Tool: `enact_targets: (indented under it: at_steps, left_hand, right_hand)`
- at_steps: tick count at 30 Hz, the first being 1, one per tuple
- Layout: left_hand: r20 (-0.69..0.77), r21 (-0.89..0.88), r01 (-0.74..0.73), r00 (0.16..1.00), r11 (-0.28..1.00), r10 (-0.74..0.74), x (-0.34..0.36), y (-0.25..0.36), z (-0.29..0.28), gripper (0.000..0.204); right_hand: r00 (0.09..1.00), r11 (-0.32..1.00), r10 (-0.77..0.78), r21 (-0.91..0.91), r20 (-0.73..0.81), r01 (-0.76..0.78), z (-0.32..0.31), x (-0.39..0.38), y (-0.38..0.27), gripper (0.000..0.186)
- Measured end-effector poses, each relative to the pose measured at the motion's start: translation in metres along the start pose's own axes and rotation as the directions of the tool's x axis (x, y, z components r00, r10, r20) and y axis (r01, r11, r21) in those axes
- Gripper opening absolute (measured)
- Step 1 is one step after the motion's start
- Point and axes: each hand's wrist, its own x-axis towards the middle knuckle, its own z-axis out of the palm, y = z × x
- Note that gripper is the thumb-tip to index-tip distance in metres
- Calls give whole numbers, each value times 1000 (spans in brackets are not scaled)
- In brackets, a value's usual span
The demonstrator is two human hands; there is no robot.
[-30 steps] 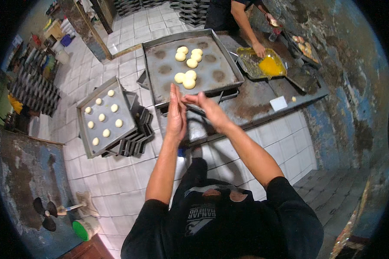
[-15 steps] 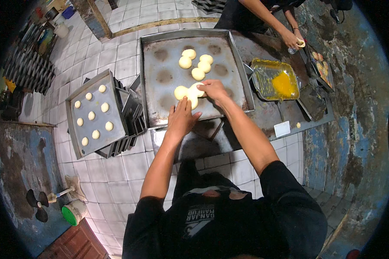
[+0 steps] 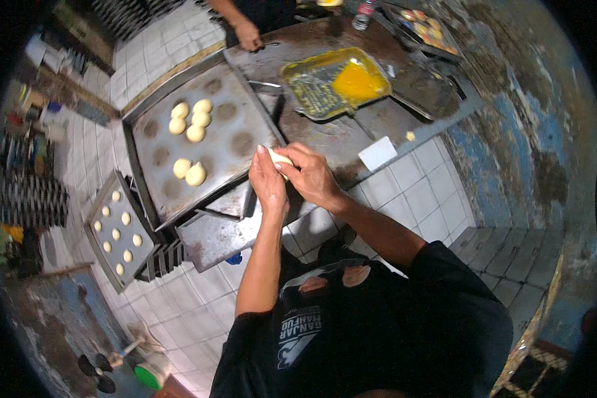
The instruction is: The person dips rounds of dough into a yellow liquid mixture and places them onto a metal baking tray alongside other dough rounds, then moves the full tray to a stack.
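- Right hand (image 3: pixel 310 178) and left hand (image 3: pixel 269 182), head view: both grasp one dough ball (image 3: pixel 280 159), by the near right corner of the big baking tray (image 3: pixel 217 142).
- Looks like shaping dough; the next move calls for soft fingers.
- Half a second ago, both hands were over the tray; now two pale balls (image 3: pixel 195 176) sit there, not three.

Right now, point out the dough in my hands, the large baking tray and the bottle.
Dough (image 3: pixel 279 158): head view, its exposed upper side.
Large baking tray (image 3: pixel 212 154): head view, bare middle floor.
Bottle (image 3: pixel 363 16): head view, its middle.
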Motion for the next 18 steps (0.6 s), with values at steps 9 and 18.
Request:
enact_targets:
  at_steps: [9,18]
  left_hand:
    - [240,134,50,967,990,-82,-62,-73,145,46]
    - [157,659,323,824,679,-544,-73,-175,96,42]
  right_hand:
    - [825,539,519,663,224,-519,-163,-69,77,25]
    - [985,992,0,-124,171,21,-154,-97,141,19]
